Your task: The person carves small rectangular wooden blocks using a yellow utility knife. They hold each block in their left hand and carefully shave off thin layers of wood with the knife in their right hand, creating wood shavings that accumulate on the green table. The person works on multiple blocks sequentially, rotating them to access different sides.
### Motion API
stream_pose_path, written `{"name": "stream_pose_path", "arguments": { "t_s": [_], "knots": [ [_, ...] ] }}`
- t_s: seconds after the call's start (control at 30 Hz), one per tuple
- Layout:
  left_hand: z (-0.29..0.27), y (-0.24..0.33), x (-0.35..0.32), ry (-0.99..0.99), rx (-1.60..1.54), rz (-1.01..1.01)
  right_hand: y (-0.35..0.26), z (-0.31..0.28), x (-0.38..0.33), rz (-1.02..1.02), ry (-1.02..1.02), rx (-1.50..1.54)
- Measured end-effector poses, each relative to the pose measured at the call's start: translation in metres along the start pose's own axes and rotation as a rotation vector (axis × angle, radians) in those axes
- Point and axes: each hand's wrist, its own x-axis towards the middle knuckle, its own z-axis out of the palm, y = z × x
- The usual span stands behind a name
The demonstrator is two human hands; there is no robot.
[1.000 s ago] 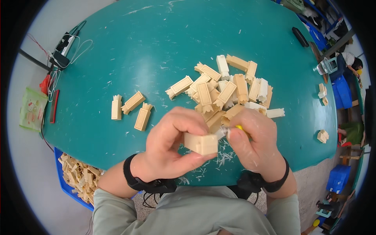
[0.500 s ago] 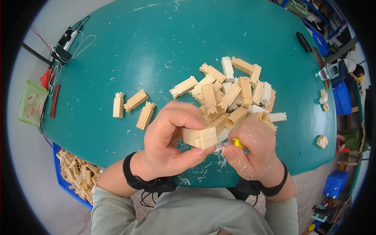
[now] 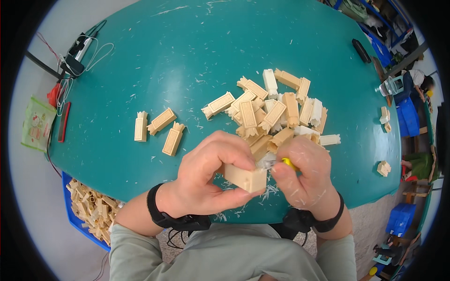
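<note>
Clearly the left hand pinches a beige block; the right hand clasps a yellow tool.

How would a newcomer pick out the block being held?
Find the green table and look at its near side. There, the left hand grips a pale block beside the partly yellow tool in the right hand. Unlike the heaped blocks beyond, it is held, not lying on the table.

Your tabletop was green, flecked with white shavings, and the heaped blocks right of centre ranged from tan to cream, several bearing framed-rectangle patterns. At mid-frame your single block was pale tan, your tool partly yellow.
</note>
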Motion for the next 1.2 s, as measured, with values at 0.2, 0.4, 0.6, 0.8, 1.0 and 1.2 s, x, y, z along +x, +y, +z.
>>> {"name": "stream_pose_path", "arguments": {
  "t_s": [0.2,0.4,0.6,0.8,1.0,1.2],
  "knots": [
    [-0.004,-0.002,0.002,-0.046,0.094,0.034,-0.001,-0.002,0.0,-0.036,-0.041,0.019],
    [-0.003,-0.005,0.002,-0.05,0.042,0.013,0.003,0.0,-0.001,-0.053,-0.042,-0.043],
    [-0.004,-0.001,0.002,-0.136,-0.088,-0.035,0.005,-0.002,-0.001,0.036,-0.007,-0.164],
    [0.001,-0.004,-0.001,-0.232,-0.185,-0.157,0.002,-0.006,0.0,0.275,0.02,0.025],
    [0.002,-0.003,0.006,0.035,-0.257,-0.243,-0.001,-0.004,0.002,0.193,-0.033,0.092],
    [-0.016,-0.009,0.008,-0.16,0.172,-0.002,0.001,-0.002,-0.002,0.052,-0.042,0.054]
  ]
}}
